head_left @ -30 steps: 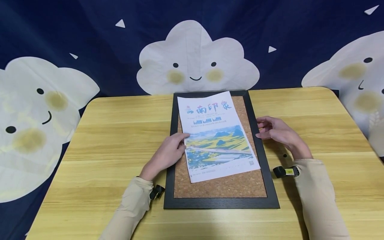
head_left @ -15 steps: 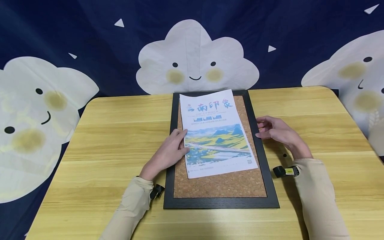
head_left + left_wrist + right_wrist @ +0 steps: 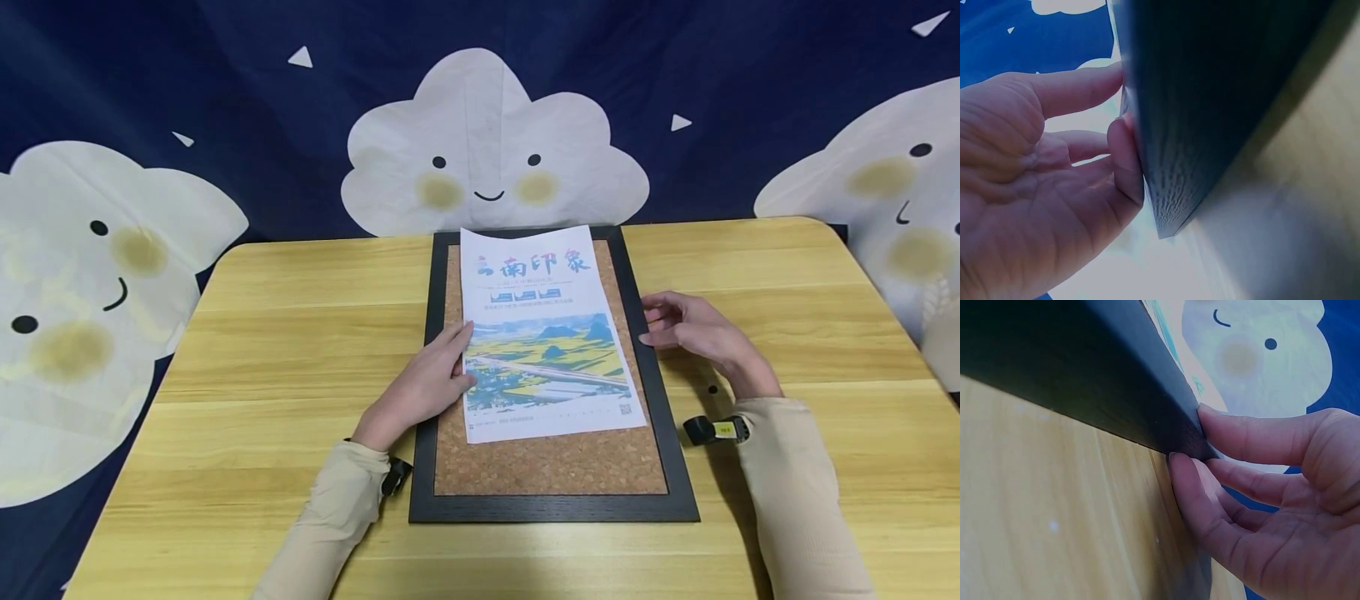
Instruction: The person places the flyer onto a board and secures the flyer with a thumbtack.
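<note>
Lying toward 12 o'clock on the black-framed corkboard (image 3: pixel 555 471), the Yunnan landscape poster (image 3: pixel 546 333), your left hand (image 3: pixel 423 382) parted fairly wide against its 9 o'clock edge, your right hand (image 3: pixel 701 335) pinching the board at 3 o'clock, wood-grain table (image 3: pixel 262 375) beneath.

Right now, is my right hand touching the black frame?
Touching: the right wrist view shows the right hand with its thumb against the upper edge of the black frame and a fingertip at its lower edge.
</note>
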